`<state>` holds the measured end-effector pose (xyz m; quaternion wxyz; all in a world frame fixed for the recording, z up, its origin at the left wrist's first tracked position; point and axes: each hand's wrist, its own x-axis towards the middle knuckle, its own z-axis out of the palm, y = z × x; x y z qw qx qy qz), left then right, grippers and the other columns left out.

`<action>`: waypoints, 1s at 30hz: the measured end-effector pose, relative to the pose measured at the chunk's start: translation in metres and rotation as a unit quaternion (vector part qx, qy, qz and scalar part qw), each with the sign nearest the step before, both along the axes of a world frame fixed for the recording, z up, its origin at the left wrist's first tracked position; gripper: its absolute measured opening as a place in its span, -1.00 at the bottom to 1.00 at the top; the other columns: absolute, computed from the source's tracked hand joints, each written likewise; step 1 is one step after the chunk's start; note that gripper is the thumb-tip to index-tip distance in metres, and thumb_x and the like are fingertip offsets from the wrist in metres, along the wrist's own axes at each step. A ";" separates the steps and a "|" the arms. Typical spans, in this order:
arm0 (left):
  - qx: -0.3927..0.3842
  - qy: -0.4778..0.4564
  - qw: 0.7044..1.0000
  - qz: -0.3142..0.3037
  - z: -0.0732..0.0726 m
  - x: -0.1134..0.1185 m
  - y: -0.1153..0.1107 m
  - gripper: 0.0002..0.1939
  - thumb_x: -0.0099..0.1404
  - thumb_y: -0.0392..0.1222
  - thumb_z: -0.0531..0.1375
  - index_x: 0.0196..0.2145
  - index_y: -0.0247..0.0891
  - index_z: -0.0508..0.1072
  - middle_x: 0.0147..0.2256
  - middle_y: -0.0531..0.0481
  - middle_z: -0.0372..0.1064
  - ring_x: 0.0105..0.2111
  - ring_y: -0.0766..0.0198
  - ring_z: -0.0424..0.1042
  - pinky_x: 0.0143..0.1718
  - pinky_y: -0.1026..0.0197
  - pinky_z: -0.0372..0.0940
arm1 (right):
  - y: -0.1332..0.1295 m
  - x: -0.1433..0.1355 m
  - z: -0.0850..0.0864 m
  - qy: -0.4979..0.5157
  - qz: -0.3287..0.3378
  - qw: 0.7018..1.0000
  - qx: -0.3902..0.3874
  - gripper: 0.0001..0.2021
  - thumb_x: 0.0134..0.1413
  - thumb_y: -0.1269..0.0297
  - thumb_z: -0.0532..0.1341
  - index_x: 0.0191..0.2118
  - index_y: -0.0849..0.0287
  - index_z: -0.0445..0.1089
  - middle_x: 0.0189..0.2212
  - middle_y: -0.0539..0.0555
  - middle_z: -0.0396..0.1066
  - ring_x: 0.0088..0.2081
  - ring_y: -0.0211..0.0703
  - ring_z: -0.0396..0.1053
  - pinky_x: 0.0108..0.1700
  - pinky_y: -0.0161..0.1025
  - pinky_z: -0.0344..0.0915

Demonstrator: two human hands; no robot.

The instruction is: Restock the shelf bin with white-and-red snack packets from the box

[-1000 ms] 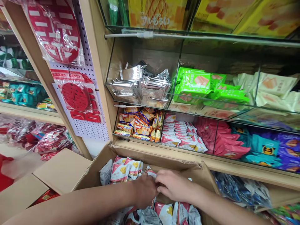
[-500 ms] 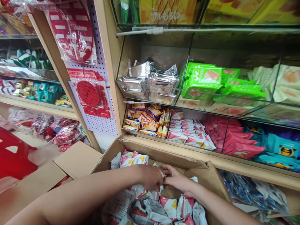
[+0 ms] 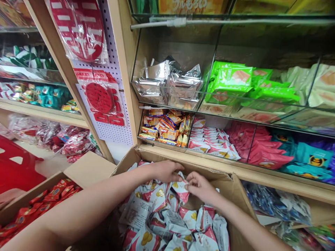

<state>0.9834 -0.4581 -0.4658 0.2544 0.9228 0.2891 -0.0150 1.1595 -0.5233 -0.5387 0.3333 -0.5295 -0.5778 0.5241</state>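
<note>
Both hands reach into an open cardboard box (image 3: 222,174) filled with small white and pink snack packets (image 3: 157,198). Between them one snack packet (image 3: 180,190) is raised near the box's far wall. My left hand (image 3: 167,171) pinches its top edge from the left, fingers bent over it. From the right, my right hand (image 3: 197,184) has thumb and fingers closed on the packet's right edge. Loose packets lie below both hands, at mixed angles, some showing their printed backs.
Behind the box, a shelf bin of similar white packets (image 3: 209,143) stands beside orange packets (image 3: 167,127) and pink packets (image 3: 264,146). Silver packets (image 3: 167,83) and green packets (image 3: 232,80) fill the bins above. At lower left is a box of red-wrapped sweets (image 3: 52,198).
A packet now shows clearly between my hands. My left hand has risen slightly, and my right hand has shifted a little right. The view has tilted down, revealing the red-wrapped sweets.
</note>
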 end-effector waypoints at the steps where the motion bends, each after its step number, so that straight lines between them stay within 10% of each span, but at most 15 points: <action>1: -0.015 -0.020 1.000 0.004 0.000 0.000 0.000 -0.51 0.14 -0.03 0.09 -0.01 -0.32 0.26 -0.14 -0.17 0.36 -0.20 0.14 0.36 -0.24 0.22 0.22 | -0.001 0.003 0.008 0.013 0.003 0.999 0.030 -0.80 -0.18 0.32 0.22 -0.38 0.16 0.17 -0.57 -0.11 0.29 -0.53 -0.35 0.24 -0.48 -0.37 0.14; 5: -0.154 -0.112 0.980 0.060 0.000 0.004 -0.002 -0.65 0.11 -0.01 0.11 -0.26 -0.34 0.36 -0.39 -0.03 0.40 -0.43 0.28 0.37 -0.42 0.29 0.24 | -0.005 0.012 0.035 0.077 -0.024 0.995 0.058 -0.71 -0.14 0.18 0.24 -0.29 0.16 0.19 -0.41 -0.01 0.40 -0.38 -0.24 0.33 -0.32 -0.28 0.22; 11: -0.399 -0.283 0.855 0.175 0.006 0.016 -0.013 -0.56 0.00 0.06 0.20 -0.27 -0.35 0.36 -0.42 0.00 0.38 -0.48 0.35 0.39 -0.46 0.31 0.29 | -0.006 0.018 0.044 0.173 -0.097 0.979 0.057 -0.70 -0.12 0.09 0.22 -0.28 0.16 0.24 -0.43 0.00 0.38 -0.43 -0.26 0.32 -0.38 -0.31 0.24; 20: -0.470 -0.365 0.771 0.229 0.007 0.020 -0.019 -0.60 0.06 0.05 0.18 -0.26 -0.34 0.40 -0.37 -0.05 0.41 -0.46 0.38 0.40 -0.42 0.34 0.30 | -0.003 0.017 0.043 0.258 -0.130 0.954 0.074 -0.80 -0.08 0.12 0.21 -0.35 0.11 0.29 -0.41 -0.03 0.38 -0.35 -0.22 0.32 -0.30 -0.28 0.25; 30: -0.435 -0.382 0.780 0.237 0.007 0.027 -0.021 -0.53 -0.18 -0.06 0.34 -0.35 -0.39 0.33 -0.54 0.04 0.38 -0.57 0.42 0.34 -0.52 0.35 0.28 | -0.003 0.020 0.046 0.211 -0.126 0.965 0.095 -0.68 -0.10 0.16 0.23 -0.16 0.08 0.27 -0.23 0.04 0.38 -0.31 -0.18 0.33 -0.41 -0.33 0.25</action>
